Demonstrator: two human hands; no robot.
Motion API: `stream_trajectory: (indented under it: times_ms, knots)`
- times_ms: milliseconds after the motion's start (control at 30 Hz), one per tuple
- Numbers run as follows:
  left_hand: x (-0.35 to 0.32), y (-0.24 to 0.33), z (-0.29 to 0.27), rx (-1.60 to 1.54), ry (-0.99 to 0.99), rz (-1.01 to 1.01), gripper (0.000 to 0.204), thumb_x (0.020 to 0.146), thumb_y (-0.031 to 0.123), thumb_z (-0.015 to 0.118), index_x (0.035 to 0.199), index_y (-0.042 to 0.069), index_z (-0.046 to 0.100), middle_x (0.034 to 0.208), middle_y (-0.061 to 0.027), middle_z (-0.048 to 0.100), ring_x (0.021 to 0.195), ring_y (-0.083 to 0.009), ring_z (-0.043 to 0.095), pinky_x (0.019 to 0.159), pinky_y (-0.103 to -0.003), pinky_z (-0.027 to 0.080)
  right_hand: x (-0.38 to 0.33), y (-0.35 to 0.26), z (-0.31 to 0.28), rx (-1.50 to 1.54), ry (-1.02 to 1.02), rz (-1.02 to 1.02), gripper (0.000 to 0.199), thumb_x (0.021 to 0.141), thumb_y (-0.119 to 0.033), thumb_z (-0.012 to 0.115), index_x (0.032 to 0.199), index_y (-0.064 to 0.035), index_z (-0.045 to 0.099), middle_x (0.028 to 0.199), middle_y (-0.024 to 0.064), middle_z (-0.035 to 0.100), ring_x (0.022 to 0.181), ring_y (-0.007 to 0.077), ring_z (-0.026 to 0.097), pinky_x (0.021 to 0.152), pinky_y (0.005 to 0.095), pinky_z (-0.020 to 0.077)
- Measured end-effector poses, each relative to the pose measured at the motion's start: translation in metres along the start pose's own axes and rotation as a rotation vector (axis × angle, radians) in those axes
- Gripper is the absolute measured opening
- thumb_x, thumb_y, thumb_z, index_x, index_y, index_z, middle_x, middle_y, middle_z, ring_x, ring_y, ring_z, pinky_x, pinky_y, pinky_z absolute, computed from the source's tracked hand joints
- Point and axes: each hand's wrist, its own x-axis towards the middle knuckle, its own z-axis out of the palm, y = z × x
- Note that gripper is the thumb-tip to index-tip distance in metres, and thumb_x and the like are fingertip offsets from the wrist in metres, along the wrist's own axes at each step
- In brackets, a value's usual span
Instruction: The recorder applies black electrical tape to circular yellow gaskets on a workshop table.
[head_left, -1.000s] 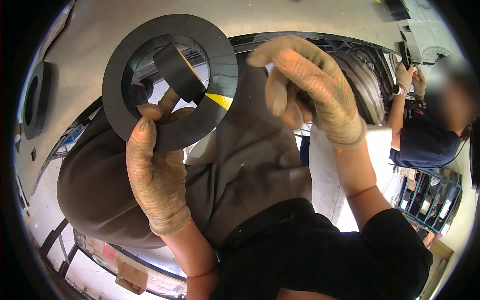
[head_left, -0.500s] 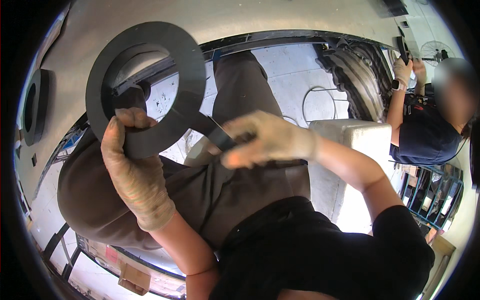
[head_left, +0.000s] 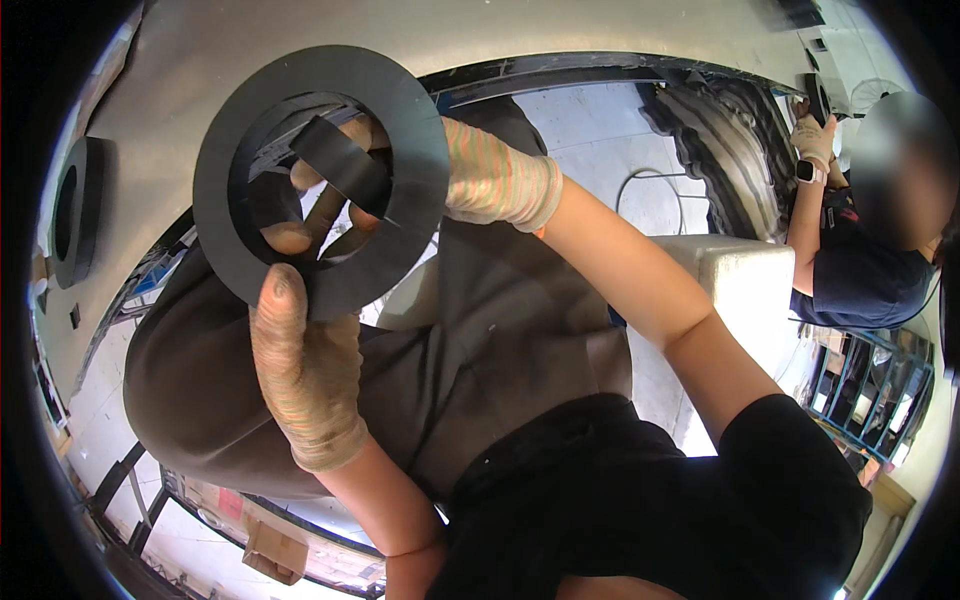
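Note:
A flat black ring (head_left: 415, 185) is held up in front of me, tilted over the table edge and my lap. My left hand (head_left: 310, 375), in a striped knit glove, grips its lower rim, thumb on the front face and fingertips curling into the hole. My right hand (head_left: 500, 180), gloved alike, reaches behind the ring's right side, so its palm is partly hidden. Through the hole its fingers show, closed around a short black strip (head_left: 340, 160) that lies slantwise across the opening. Whether the strip joins the ring I cannot tell.
Another black ring (head_left: 88, 210) stands at the left on the metal-topped table (head_left: 600, 28). To the right are a pale block (head_left: 745, 285), a striped cloth (head_left: 715, 160) and a blue rack (head_left: 880, 395). A co-worker (head_left: 850, 270) handles a dark piece at the far right.
My right hand has moved left from beside the ring to behind it. The strip that stuck out at the ring's lower right now shows in the hole. The ring has shifted slightly right.

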Motion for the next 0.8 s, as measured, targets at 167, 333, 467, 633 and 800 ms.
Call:
stream_trajectory:
  times_ms: [167, 333, 467, 633, 800]
  knots:
    - [0.003, 0.008, -0.003, 0.076, 0.078, 0.045, 0.038, 0.095, 0.026, 0.068, 0.121, -0.001, 0.06, 0.111, -0.0068, 0.064, 0.112, -0.0203, 0.06, 0.105, -0.037, 0.046, -0.038, -0.045, 0.001, 0.445, 0.247, 0.45, 0.048, 0.096, -0.029, 0.063, 0.133, 0.0031, 0.057, 0.116, 0.0194, 0.068, 0.098, 0.0244, 0.071, 0.078, 0.0302, 0.0576]
    - [0.008, 0.002, -0.004, 0.177, 0.155, 0.095, 0.034, 0.093, 0.03, 0.067, 0.11, 0.001, 0.064, 0.109, -0.0163, 0.066, 0.094, -0.0264, 0.07, 0.092, -0.037, 0.053, -0.011, -0.138, -0.007, 0.058, 0.205, 0.659, 0.045, 0.101, -0.033, 0.057, 0.127, 0.0047, 0.059, 0.093, 0.0156, 0.073, 0.07, 0.0185, 0.072, 0.058, 0.0232, 0.0559]
    - [0.008, 0.007, -0.013, 0.113, 0.353, 0.121, 0.033, 0.095, 0.029, 0.064, 0.111, 0.0, 0.067, 0.112, -0.0131, 0.067, 0.1, -0.0243, 0.067, 0.092, -0.036, 0.053, 0.038, -0.149, 0.015, -0.037, -0.091, 0.753, 0.043, 0.102, -0.034, 0.055, 0.12, 0.0043, 0.063, 0.091, 0.016, 0.075, 0.076, 0.0222, 0.074, 0.067, 0.0314, 0.0591]
    - [0.021, 0.0, -0.005, 0.153, 0.322, 0.161, 0.033, 0.096, 0.028, 0.063, 0.115, 0.001, 0.068, 0.113, -0.0103, 0.067, 0.109, -0.0208, 0.062, 0.097, -0.037, 0.05, 0.043, -0.111, -0.025, -0.334, -0.248, 0.08, 0.037, 0.091, -0.013, 0.062, 0.128, -0.0081, 0.063, 0.106, 0.0153, 0.072, 0.09, 0.0247, 0.071, 0.078, 0.0323, 0.0571]
    - [0.021, 0.002, -0.01, 0.24, 0.411, 0.13, 0.044, 0.098, 0.031, 0.06, 0.129, -0.001, 0.06, 0.126, -0.0128, 0.064, 0.117, -0.0233, 0.06, 0.101, -0.039, 0.048, 0.042, -0.105, -0.018, -0.341, -0.251, 0.2, 0.036, 0.09, -0.014, 0.064, 0.126, -0.0113, 0.065, 0.1, 0.0143, 0.072, 0.081, 0.0271, 0.07, 0.068, 0.0349, 0.0558]
